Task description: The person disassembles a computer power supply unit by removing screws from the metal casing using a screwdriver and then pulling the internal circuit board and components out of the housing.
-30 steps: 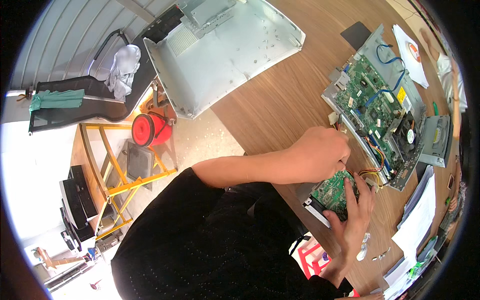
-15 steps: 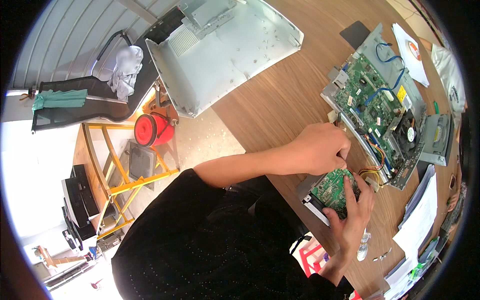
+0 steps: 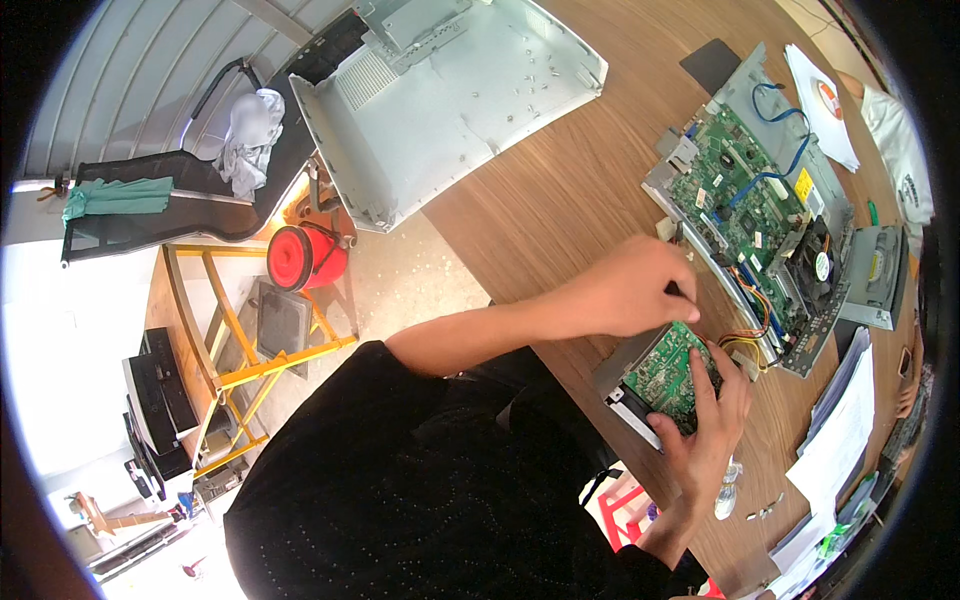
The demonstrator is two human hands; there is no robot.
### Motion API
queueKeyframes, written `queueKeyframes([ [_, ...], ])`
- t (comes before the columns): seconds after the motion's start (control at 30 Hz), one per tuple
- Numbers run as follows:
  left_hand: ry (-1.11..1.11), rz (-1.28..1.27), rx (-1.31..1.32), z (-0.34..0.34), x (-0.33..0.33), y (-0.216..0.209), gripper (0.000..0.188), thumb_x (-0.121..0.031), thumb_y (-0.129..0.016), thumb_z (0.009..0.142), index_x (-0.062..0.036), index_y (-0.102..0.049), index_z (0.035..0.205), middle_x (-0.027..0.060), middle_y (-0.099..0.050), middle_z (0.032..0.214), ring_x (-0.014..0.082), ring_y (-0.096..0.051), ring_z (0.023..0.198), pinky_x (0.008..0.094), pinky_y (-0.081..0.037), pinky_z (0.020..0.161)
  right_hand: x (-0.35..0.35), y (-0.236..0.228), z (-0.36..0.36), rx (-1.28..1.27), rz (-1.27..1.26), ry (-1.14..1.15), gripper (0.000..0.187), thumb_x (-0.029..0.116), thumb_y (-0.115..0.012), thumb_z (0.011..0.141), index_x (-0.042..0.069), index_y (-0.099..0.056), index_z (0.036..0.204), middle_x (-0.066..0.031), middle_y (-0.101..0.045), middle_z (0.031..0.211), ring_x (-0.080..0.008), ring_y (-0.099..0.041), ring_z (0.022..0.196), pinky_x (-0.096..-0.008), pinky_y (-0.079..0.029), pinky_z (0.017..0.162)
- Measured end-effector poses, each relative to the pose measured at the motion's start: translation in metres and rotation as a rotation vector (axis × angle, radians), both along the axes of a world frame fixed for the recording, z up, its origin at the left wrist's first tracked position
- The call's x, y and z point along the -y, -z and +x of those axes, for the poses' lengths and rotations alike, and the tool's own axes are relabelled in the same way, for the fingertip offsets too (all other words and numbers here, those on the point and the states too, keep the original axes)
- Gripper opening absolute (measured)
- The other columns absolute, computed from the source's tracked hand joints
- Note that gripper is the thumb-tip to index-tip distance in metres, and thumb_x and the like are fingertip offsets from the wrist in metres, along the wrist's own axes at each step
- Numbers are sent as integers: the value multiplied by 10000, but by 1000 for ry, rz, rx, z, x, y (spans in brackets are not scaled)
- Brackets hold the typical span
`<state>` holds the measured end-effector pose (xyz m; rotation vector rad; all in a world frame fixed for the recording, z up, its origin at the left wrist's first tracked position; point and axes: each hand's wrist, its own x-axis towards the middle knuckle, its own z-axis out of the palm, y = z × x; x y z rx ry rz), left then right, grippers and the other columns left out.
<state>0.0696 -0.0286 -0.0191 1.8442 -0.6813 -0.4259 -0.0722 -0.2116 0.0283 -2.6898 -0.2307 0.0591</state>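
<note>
My left hand (image 3: 645, 288) is closed just above the far edge of a green circuit board (image 3: 672, 372). A small dark thing shows between its curled fingers, too hidden to name. My right hand (image 3: 705, 405) grips the board, thumb at its near edge and fingers across its top. The board sits in a shallow metal housing (image 3: 632, 415) at the table's near edge. Beyond my hands stands an opened computer chassis with a green motherboard (image 3: 738, 180), a black fan (image 3: 808, 268) and a blue cable (image 3: 775, 178). Coloured wires (image 3: 752, 310) run along its near side.
A large white metal cover (image 3: 440, 110) with small loose pieces inside lies at the table's far left. A metal drive (image 3: 877, 275) and papers (image 3: 835, 440) are on the right. Near my right wrist are a small clear bottle (image 3: 727, 492) and small metal parts (image 3: 765, 508).
My left hand has lifted slightly away from the board, and its fingers have turned so that a dark thing shows between them. My right hand stays on the board.
</note>
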Motion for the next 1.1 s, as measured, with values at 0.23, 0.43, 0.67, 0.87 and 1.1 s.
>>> queueKeyframes([
  [0.23,-840,589,517,77,-103,0,141,-193,-718,804,-82,-761,880,131,-715,903,295,-682,770,376,-529,692,1,-1,-2,24,-10,13,803,347,-832,603,77,-575,1314,-170,-515,1340,-377,-474,1242,-573,-302,1077],
  [0.43,-825,759,469,117,-138,39,139,-206,-728,786,-93,-757,862,110,-702,890,305,-671,838,417,-519,765,1,1,0,33,-11,1,781,343,-832,612,75,-582,1302,-167,-515,1344,-375,-478,1237,-574,-305,1074],
  [0.67,-685,670,679,110,-116,49,117,-180,-712,787,-90,-746,854,109,-683,870,313,-645,863,420,-504,794,3,2,-1,35,-7,7,777,343,-833,609,84,-586,1299,-161,-510,1356,-379,-476,1244,-573,-305,1075],
  [0.87,-630,624,703,122,-124,53,101,-138,-697,793,-68,-734,857,129,-685,884,336,-646,811,406,-513,745,30,11,-25,340,272,103,551,355,-677,857,-11,-593,1260,-212,-538,1351,-361,-470,1298,-516,-306,1097],
  [1.1,-489,256,509,66,-79,-11,78,-72,-692,846,-13,-705,895,92,-701,863,204,-679,809,318,-518,718,111,60,-170,262,97,923,455,200,-622,902,-4,-556,1303,-211,-544,1337,-377,-473,1281,-439,-353,1082],
])
